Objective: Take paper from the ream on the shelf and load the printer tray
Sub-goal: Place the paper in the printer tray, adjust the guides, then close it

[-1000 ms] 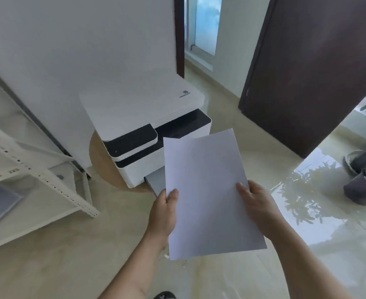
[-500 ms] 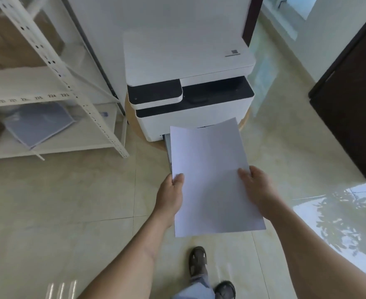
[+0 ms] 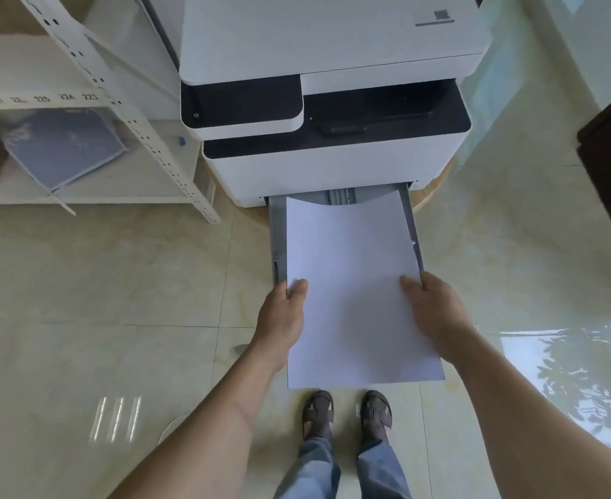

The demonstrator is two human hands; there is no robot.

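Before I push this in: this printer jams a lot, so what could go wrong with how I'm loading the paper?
The paper bows along its far edge, so it may buckle against the tray instead of lying flat. Its near end overhangs the tray's front, held only by the left hand and right hand, so letting go early may drop it. It looks slightly turned against the tray walls and could catch on one.

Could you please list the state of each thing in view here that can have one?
Tray: pulled open, far end bare.
Paper: held over the tray, far edge bowed, not yet seated.
Left hand: gripping the paper's left edge.
Right hand: gripping the paper's right edge.
Printer: lid shut.
Ream: lying on the shelf.
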